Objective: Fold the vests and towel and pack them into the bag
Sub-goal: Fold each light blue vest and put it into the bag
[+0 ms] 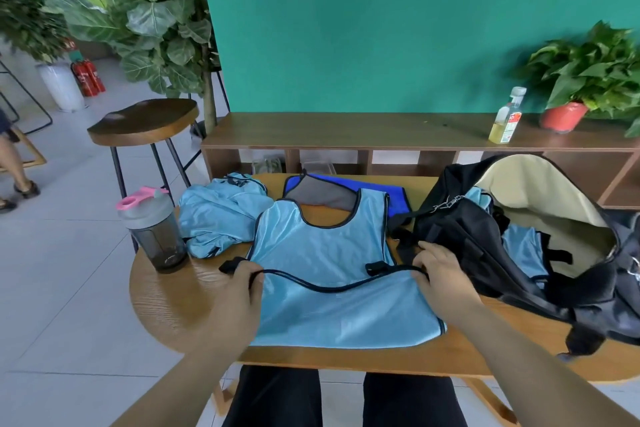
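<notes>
Fingers of our left hand (242, 288) curl down with the thumb onto the black-trimmed edge of the light blue vest (332, 246), pinching it at the vest's left side. Our right hand (440, 274) pinches the same edge at the right side, fingertips closed on the trim. Between the two hands the trim sags in a shallow curve across the vest's middle.

The vest lies spread on the wooden table (173, 298) directly in front of us, neckline pointing away. A crumpled vest (221, 215) of the same light blue sits just beyond its left shoulder. Behind the neckline lies a darker blue cloth (394, 198) with a grey piece on it; we cannot tell what kind of item it is.

On the right of the table the black bag (467, 236) stands open, its beige lining showing, and a packed vest (523, 250) in light blue is visible inside. The bag's near side touches the spread vest by our right hand.

A shaker bottle (152, 229) with a pink lid stands at the table's left edge. Beyond are a wooden stool (145, 121), a low shelf (346, 132) carrying a bottle of yellow liquid (505, 118), and a potted plant (564, 116).
</notes>
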Tool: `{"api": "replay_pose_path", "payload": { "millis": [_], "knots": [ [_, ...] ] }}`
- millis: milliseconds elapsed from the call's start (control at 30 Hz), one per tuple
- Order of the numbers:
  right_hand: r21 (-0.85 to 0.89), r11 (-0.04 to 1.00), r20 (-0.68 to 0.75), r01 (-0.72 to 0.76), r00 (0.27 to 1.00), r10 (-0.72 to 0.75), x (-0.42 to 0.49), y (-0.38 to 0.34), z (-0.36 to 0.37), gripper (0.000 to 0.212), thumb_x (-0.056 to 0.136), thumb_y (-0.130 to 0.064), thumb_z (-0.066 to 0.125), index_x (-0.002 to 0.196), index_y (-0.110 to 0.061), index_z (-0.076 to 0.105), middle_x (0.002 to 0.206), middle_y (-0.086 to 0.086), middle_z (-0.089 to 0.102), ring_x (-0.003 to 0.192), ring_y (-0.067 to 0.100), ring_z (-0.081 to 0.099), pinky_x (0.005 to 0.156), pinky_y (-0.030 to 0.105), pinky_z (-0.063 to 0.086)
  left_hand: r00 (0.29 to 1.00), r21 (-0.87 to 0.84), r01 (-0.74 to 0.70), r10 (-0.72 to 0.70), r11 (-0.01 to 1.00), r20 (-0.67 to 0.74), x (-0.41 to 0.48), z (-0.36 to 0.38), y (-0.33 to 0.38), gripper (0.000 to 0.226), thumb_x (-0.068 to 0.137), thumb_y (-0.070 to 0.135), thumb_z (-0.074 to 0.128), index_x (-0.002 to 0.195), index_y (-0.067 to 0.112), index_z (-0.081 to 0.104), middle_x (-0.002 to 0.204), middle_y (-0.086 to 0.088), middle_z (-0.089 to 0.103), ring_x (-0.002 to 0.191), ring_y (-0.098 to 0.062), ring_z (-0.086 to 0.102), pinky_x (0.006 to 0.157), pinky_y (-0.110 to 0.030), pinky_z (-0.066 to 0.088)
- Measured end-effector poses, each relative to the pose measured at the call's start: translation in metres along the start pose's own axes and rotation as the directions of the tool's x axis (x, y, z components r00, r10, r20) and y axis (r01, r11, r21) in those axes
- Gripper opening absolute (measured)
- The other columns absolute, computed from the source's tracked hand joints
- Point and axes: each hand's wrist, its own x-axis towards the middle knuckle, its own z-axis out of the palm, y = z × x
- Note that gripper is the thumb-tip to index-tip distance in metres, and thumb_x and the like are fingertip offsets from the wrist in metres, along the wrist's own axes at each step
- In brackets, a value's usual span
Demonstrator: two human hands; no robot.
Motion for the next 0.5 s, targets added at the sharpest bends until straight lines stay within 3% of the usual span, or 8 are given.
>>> {"api": "replay_pose_path", "payload": {
  "millis": [133, 233, 333, 433, 500],
  "knots": [
    [-0.002, 0.997, -0.039, -0.077, 0.996, 0.077, 0.023, 0.018, -0.001, 0.006, 0.106, -0.028, 0.056, 0.108, -0.032, 0.058, 0.166, -0.008, 0.033, 0.156, 0.012, 0.014, 0.116, 0.053, 0.038, 0.999, 0.067, 0.002, -0.004, 0.998, 0.033, 0.028, 0.029, -0.018, 0.023, 0.104, 0.059, 0.031, 0.109, 0.040, 0.044, 0.077, 0.007, 0.061, 0.061, -0.014, 0.062, 0.061, -0.049, 0.056],
    [-0.013, 0.996, -0.055, -0.093, 0.994, 0.093, 0.034, 0.030, 0.002, 0.006, 0.106, -0.028, 0.057, 0.106, -0.034, 0.056, 0.168, -0.004, 0.031, 0.158, 0.012, 0.010, 0.120, 0.053, 0.035, 0.997, -0.001, 0.037, -0.037, 0.999, 0.067, 0.038, 0.047, -0.002, 0.006, 0.110, 0.039, 0.041, 0.106, 0.038, 0.046, 0.076, 0.007, 0.061, 0.064, -0.010, 0.059, 0.065, -0.038, 0.053],
    [-0.003, 0.991, -0.073, -0.136, 0.988, 0.136, 0.034, 0.036, 0.002, 0.005, 0.106, -0.029, 0.058, 0.106, -0.034, 0.057, 0.167, -0.005, 0.034, 0.158, 0.013, 0.012, 0.120, 0.054, 0.035, 0.993, -0.017, 0.010, -0.008, 1.000, 0.117, 0.046, 0.060, 0.004, 0.009, 0.111, 0.034, 0.039, 0.108, 0.033, 0.048, 0.070, 0.004, 0.058, 0.058, -0.016, 0.054, 0.060, -0.038, 0.048],
    [0.080, 0.987, -0.147, -0.141, 0.977, 0.152, 0.026, 0.030, -0.005, 0.010, 0.104, -0.026, 0.062, 0.113, -0.025, 0.064, 0.151, -0.002, 0.053, 0.148, 0.020, 0.035, 0.115, 0.045, 0.040, 0.992, -0.066, -0.027, 0.035, 0.997, 0.121, 0.050, 0.058, 0.012, 0.009, 0.111, 0.035, 0.040, 0.107, 0.035, 0.049, 0.069, 0.005, 0.058, 0.058, -0.014, 0.052, 0.057, -0.032, 0.043],
    [0.254, 0.956, -0.205, -0.148, 0.958, 0.202, 0.012, 0.015, -0.016, 0.007, 0.103, -0.027, 0.064, 0.110, -0.029, 0.064, 0.122, -0.008, 0.067, 0.121, 0.016, 0.057, 0.098, 0.040, 0.052, 0.998, -0.094, -0.055, 0.059, 0.994, 0.038, 0.046, 0.047, 0.020, 0.010, 0.108, 0.041, 0.039, 0.108, 0.037, 0.049, 0.075, 0.010, 0.059, 0.067, -0.011, 0.058, 0.060, -0.027, 0.045]
  ]
}}
